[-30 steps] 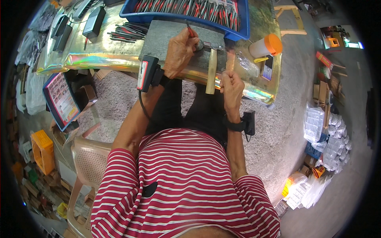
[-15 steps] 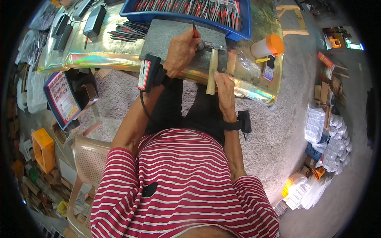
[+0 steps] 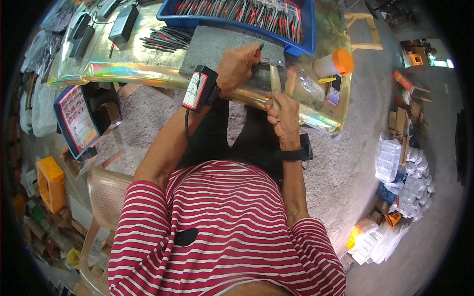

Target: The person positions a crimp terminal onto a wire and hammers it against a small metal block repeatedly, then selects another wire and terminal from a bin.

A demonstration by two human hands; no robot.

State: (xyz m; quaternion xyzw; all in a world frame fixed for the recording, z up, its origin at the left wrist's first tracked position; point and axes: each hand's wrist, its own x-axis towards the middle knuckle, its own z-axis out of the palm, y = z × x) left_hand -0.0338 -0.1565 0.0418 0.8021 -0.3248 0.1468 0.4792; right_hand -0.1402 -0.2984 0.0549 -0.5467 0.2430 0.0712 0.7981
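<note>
Shiny table (image 3: 123,74), near edge: your left hand (image 3: 237,66) pinches a red tool (image 3: 258,49) on the grey slab (image 3: 217,42), right hand (image 3: 284,116) clamps a hammer (image 3: 274,79).

Your left hand (image 3: 238,66) is stretched forward, the forearm running up from the lower left with the elbow bent, fingers curled shut in a pinch at the fingertips. Your right hand (image 3: 281,116) sits nearer your body, just to the right of and behind the left one, fist closed with the thumb on top, wrist straight above a forearm that drops almost vertically.
</note>
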